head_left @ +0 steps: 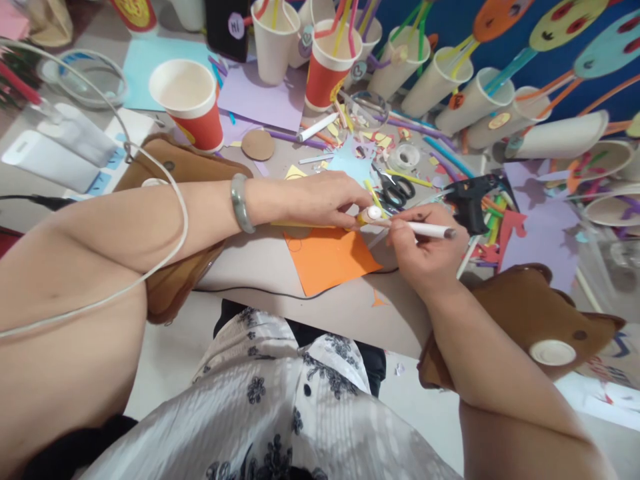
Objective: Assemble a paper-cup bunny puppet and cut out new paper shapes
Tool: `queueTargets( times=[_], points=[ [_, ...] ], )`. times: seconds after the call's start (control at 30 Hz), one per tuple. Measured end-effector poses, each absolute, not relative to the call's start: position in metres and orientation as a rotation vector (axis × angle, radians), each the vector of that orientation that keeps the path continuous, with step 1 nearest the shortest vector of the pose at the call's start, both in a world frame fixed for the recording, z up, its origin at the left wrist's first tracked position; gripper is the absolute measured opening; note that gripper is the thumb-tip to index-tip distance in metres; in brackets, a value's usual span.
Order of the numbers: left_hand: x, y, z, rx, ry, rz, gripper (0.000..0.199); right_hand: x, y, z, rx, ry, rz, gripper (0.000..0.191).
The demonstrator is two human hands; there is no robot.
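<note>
My left hand, with a bangle on the wrist, has its fingers closed round a small yellow piece with a white round top. My right hand grips a white marker, its tip end pointing left at that small piece. Just below my left hand lies an orange paper sheet with small outlines near its upper left. Black-handled scissors rest behind the hands.
Paper cups with straws line the back. A red and white cup stands at the left. A black glue gun lies right, near purple paper. Brown pouches and a white cable are close to my arms.
</note>
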State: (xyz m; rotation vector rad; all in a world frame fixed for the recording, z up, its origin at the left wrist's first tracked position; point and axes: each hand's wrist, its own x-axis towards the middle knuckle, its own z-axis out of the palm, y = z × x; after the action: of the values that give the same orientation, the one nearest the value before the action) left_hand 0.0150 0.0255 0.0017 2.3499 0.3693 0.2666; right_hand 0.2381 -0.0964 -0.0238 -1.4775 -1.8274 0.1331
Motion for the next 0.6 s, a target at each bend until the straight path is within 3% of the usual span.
queueTargets(
  times=[0.23,0.47,0.6],
  points=[
    [0.017,0.025,0.005,2.322,0.386,0.226,0.014,0.264,-0.057,-0.044,-1.422,-1.595,0.736,0.031],
    [0.02,0.029,0.003,2.313,0.427,0.212,0.013,0.265,-0.037,-0.048,-1.551,-1.559,0.861,0.024],
    [0.02,0.028,0.009,2.359,0.419,0.138,0.015,0.253,-0.039,-0.047,-1.554,-1.551,0.894,0.038]
  ],
)
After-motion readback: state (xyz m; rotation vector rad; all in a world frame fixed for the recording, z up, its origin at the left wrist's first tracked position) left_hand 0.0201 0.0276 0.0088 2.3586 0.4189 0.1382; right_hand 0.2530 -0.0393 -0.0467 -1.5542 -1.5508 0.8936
